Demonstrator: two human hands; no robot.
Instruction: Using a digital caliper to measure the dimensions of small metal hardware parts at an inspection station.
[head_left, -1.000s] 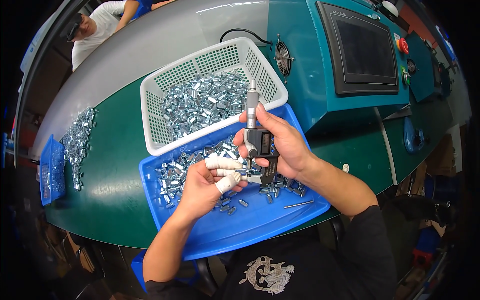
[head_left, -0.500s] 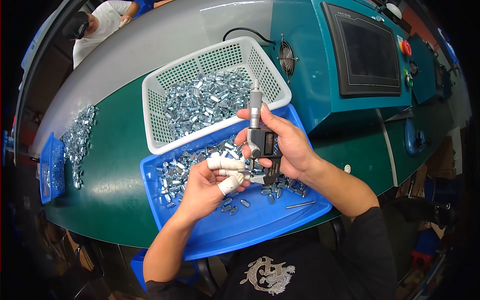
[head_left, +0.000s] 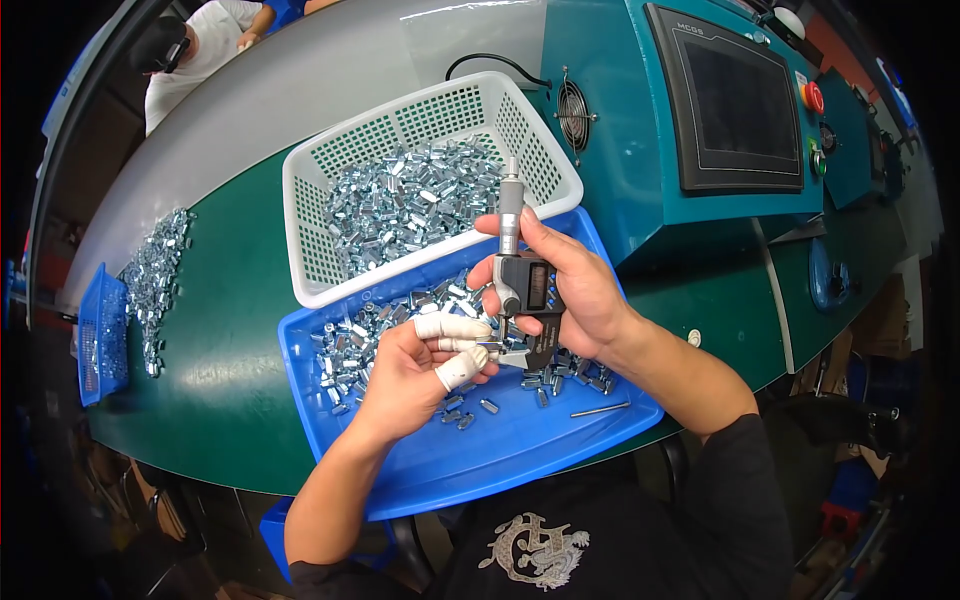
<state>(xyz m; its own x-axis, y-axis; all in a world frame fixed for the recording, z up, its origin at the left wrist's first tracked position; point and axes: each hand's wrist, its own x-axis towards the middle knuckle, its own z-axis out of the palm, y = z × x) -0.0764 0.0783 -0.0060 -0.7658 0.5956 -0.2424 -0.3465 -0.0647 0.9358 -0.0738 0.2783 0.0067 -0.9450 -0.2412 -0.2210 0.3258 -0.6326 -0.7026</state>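
Observation:
My right hand [head_left: 590,305] is wrapped round a digital micrometer [head_left: 528,285], its thimble pointing away from me and its frame toward me. White finger cots cover the thumb and some fingers of my left hand [head_left: 400,388]. Those fingertips pinch a small zinc-coloured hex nut [head_left: 489,346], mostly hidden, at the micrometer's jaws. I cannot tell whether both jaws touch it. Below both hands lies a blue tray [head_left: 440,478], with many similar long hex nuts [head_left: 350,350] heaped at its far side.
Behind the tray, a white perforated basket [head_left: 291,215] holds more nuts. A metal rod [head_left: 600,409] lies in the tray. Far left are a loose nut pile [head_left: 158,280] and a small blue basket [head_left: 92,345]. A teal machine with a screen [head_left: 740,100] stands right. Another person [head_left: 205,50] sits across.
My hands, the micrometer and the pinched nut stay almost exactly in place. Across the table, the other person's head has tipped lower.

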